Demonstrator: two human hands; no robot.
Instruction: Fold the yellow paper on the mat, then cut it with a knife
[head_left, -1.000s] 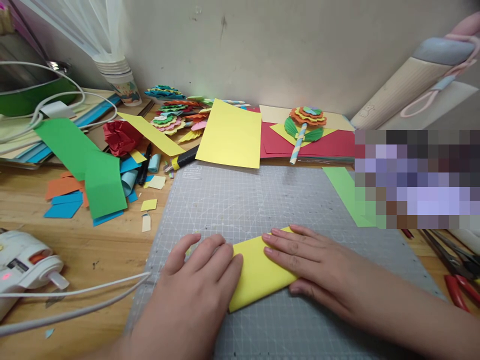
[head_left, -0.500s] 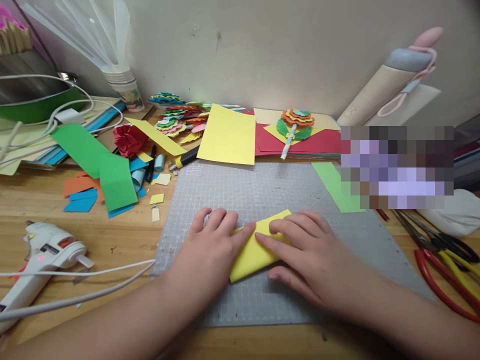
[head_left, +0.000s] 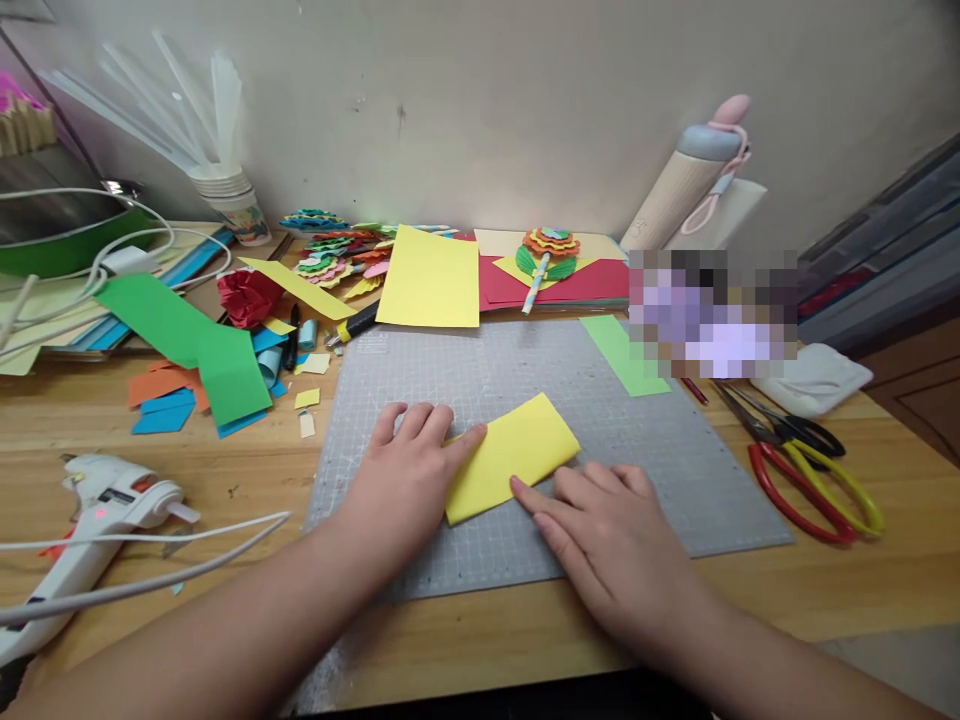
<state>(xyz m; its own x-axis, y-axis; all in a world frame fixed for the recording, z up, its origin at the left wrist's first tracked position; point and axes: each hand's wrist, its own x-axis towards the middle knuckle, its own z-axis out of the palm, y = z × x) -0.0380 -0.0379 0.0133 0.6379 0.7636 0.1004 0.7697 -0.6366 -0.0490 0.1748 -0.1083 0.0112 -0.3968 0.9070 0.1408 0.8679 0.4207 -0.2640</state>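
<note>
A folded piece of yellow paper (head_left: 514,450) lies slanted on the grey cutting mat (head_left: 480,565). My left hand (head_left: 409,465) holds its left end down, index finger stretched along the top edge and the other fingers curled. That end of the paper is hidden under the hand. At the lower edge, my right hand (head_left: 607,530) touches the paper with its outstretched index fingertip. The thumb lies just below that finger, and the remaining fingers are bent. Nothing is gripped in the right hand.
Left lie a white glue gun (head_left: 120,500) with cables, green paper (head_left: 187,335) and coloured scraps. Behind the mat are a yellow sheet (head_left: 431,280) and a paper flower (head_left: 547,255). Scissors (head_left: 795,460) and a light green strip (head_left: 626,358) lie right.
My right hand has slid from the top of the yellow paper down to its lower edge, uncovering the right end. My left hand stays on the left end. The camera view has shifted.
</note>
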